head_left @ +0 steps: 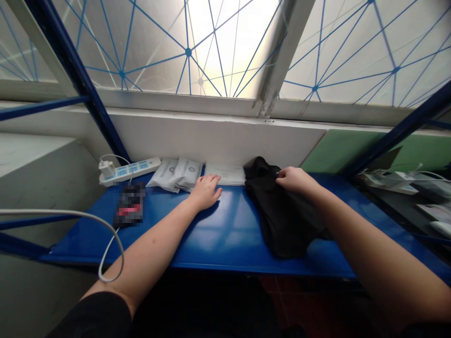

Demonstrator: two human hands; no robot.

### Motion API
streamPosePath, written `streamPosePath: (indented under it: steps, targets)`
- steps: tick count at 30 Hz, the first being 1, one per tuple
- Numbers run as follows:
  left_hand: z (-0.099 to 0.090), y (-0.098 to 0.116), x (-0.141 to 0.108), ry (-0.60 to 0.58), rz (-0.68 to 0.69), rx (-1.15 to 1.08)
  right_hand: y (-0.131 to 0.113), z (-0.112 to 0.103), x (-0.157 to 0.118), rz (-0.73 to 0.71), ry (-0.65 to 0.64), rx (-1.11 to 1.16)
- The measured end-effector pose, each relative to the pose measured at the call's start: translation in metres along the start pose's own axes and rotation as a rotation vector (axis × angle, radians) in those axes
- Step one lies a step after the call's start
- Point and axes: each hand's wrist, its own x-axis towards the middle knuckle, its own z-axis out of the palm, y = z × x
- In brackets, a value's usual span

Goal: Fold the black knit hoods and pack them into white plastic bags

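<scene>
My right hand is closed in a pinch on a piece of black cloth, which lies bunched at the right of the blue shelf and droops towards its front edge. What kind of garment or cloth it is, I cannot tell. My left hand rests with fingers spread near a flat white packet at the back of the shelf; whether the fingertips touch it is unclear. Left of that hand lie two small white packets, a nearer one and another, both with grey print.
The blue shelf runs below a frosted window. A white power strip with a plug sits at the back left, beside a blurred-out phone. A white cable loops over my left forearm. Blue metal posts flank both sides.
</scene>
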Motion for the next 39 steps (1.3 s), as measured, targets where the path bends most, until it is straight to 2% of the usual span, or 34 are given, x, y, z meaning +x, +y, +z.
streamPosePath:
  steps: [3, 5, 8, 10, 12, 14, 17, 19, 20, 24, 27, 29, 31, 33, 34, 35, 37, 39]
  targets:
    - [-0.003, 0.000, 0.003, 0.063, -0.011, -0.158, -0.021, -0.045, -0.015, -0.084, 0.137, 0.134]
    - [-0.006, 0.000, 0.006, 0.103, -0.088, -0.368, -0.041, -0.072, -0.026, -0.149, 0.210, 0.404]
    - [-0.011, 0.001, 0.010, 0.053, -0.363, -0.867, -0.069, -0.096, -0.031, -0.319, 0.257, 0.865]
    - [-0.015, 0.003, 0.010, -0.067, -0.540, -1.193, -0.079, -0.097, -0.023, -0.375, 0.295, 0.922]
    - [-0.016, 0.005, 0.009, -0.176, -0.626, -1.366, -0.080, -0.088, -0.009, -0.326, 0.333, 0.731]
    - [-0.014, 0.008, 0.007, -0.207, -0.638, -1.383, -0.076, -0.070, 0.007, -0.234, 0.295, 0.412]
    - [-0.009, 0.011, 0.005, -0.149, -0.638, -1.305, -0.068, -0.034, 0.022, -0.197, 0.018, 0.064]
    - [-0.005, 0.012, 0.005, -0.120, -0.648, -1.261, -0.069, -0.012, 0.021, -0.239, -0.147, 0.027]
    - [-0.003, 0.012, 0.005, -0.110, -0.652, -1.249, -0.073, -0.002, 0.017, -0.276, -0.171, 0.051]
    - [0.003, 0.010, 0.007, -0.069, -0.677, -1.265, -0.100, 0.023, -0.008, -0.435, -0.057, 0.084]
    - [0.005, 0.007, 0.009, -0.038, -0.727, -1.231, -0.119, 0.035, -0.018, -0.305, -0.110, -0.019]
    - [0.003, 0.007, 0.008, 0.034, -0.730, -1.074, -0.122, 0.039, -0.014, -0.211, -0.151, -0.027]
    - [-0.001, 0.009, 0.006, 0.184, -0.648, -0.781, -0.118, 0.040, -0.004, -0.229, -0.150, 0.060]
    - [-0.008, 0.018, 0.000, 0.307, -0.453, -0.447, -0.111, 0.038, 0.008, -0.324, -0.185, 0.206]
    - [-0.011, 0.025, -0.004, 0.318, -0.321, -0.315, -0.109, 0.036, 0.012, -0.365, -0.222, 0.286]
    - [-0.014, 0.033, -0.008, 0.272, -0.175, -0.232, -0.107, 0.033, 0.016, -0.387, -0.261, 0.366]
    - [-0.019, 0.055, -0.017, 0.104, 0.115, -0.209, -0.109, 0.026, 0.018, -0.358, -0.302, 0.526]
    - [-0.022, 0.077, -0.025, -0.009, 0.288, -0.227, -0.117, 0.015, 0.014, -0.280, -0.284, 0.735]
